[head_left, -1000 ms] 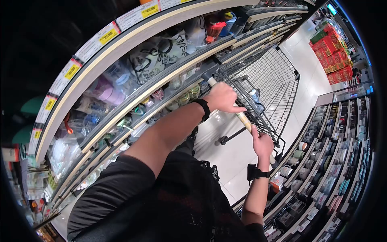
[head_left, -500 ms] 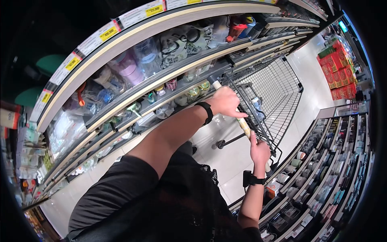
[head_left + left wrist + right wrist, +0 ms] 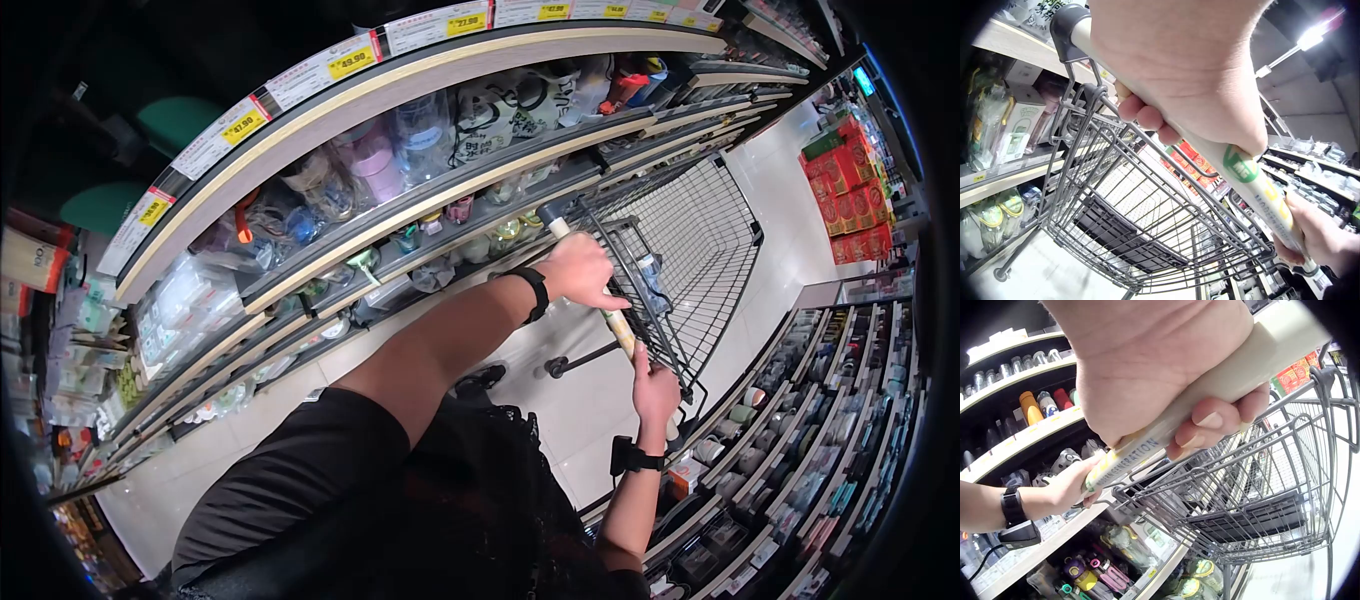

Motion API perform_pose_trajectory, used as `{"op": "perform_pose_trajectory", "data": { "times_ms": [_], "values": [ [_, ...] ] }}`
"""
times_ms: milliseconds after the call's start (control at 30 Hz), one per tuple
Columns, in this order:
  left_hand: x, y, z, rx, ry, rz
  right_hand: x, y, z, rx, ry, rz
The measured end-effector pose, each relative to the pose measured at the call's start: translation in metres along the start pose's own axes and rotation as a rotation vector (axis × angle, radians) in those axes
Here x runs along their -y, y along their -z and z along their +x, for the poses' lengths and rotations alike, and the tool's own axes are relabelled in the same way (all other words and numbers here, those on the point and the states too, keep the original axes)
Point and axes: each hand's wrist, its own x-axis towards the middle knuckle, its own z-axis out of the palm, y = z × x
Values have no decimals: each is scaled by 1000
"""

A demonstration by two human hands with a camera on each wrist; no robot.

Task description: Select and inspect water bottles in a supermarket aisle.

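Observation:
A wire shopping cart (image 3: pixel 705 235) stands in front of me, its pale push handle (image 3: pixel 622 335) slanting across the head view. My left hand (image 3: pixel 580 270) grips the handle near its left end, with the thumb lying out along the bar. Further along, my right hand (image 3: pixel 656 393) holds the same bar, thumb pointing toward the left hand. In the left wrist view, curled fingertips (image 3: pixel 1147 117) show beneath the bar. The right wrist view likewise shows fingers (image 3: pixel 1210 422) wrapped under the printed handle. A small bluish item (image 3: pixel 652 280) shows in the cart near the handle.
Shelves (image 3: pixel 440 215) of bagged cups and bottles run close along the cart's left side. Lower shelving (image 3: pixel 790 440) with many small goods lines the right. Pale floor (image 3: pixel 770 235) extends past the cart toward stacked red boxes (image 3: pixel 848 200).
The left shelves have slid rightward and the red boxes slightly right and down in the head view. Both hands keep their grip on the handle, which appears slightly further right and lower.

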Motion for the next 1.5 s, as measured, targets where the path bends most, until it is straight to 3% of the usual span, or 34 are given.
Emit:
{"op": "perform_pose_trajectory", "data": {
  "times_ms": [1067,1500],
  "values": [
    [21,-4,-103,-175,-79,-69,33,-43,-93,-45,-18,-10],
    [26,2,-122,-153,-82,-30,49,-42,-115,-31,-2,7]
  ]
}}
